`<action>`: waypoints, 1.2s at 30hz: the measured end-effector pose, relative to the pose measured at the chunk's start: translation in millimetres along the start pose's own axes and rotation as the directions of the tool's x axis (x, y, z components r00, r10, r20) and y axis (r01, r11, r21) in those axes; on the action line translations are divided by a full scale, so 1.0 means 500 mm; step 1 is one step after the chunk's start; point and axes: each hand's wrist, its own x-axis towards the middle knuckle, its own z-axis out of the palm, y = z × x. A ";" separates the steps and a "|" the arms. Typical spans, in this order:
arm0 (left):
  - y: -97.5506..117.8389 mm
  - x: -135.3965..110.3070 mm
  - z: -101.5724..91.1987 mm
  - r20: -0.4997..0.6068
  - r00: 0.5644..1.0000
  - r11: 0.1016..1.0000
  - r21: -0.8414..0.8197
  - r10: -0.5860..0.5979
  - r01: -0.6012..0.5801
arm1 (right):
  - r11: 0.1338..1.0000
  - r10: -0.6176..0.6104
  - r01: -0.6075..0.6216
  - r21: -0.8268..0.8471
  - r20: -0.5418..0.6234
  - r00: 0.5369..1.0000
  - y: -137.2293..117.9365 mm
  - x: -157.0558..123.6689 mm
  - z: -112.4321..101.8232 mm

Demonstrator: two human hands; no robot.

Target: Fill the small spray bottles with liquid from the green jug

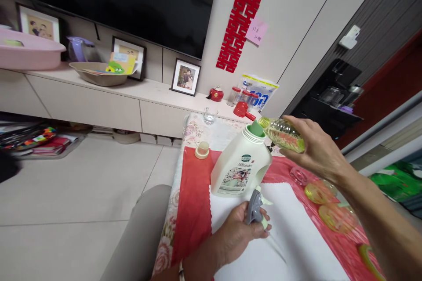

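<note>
My left hand (235, 232) is closed around a grey and pale-green trigger spray head (255, 208), whose thin tube hangs down over the white sheet (273, 250). A clear ribbed bottle (283, 134) lies tipped on its side in my right hand (316, 147), fingers wrapped round its base. Its yellowish neck points left, by the green spout of a large white detergent jug (242, 162). The jug stands upright and uncapped. To its left, on red plastic, sits a pale cap (202, 150). Whether liquid is flowing from the bottle cannot be made out.
Yellow tape rolls (336, 217) lie at the table's right side. Behind the jug are a red scoop-like thing (242, 109), a glass cup (209, 115) and red-lidded jars (233, 95). A cabinet (89, 101) with framed photos and a pink basin (29, 55) runs along the wall.
</note>
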 end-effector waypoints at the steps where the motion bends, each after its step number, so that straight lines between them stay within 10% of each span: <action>1: 0.000 0.000 0.000 0.001 1.000 1.000 0.003 0.005 -0.005 | 1.000 -0.014 0.014 -0.016 0.000 1.000 0.001 0.002 -0.002; 36: -0.011 0.004 -0.006 0.010 1.000 1.000 0.018 -0.006 0.006 | 0.982 -0.134 0.146 -0.118 0.103 0.986 -0.012 0.036 -0.051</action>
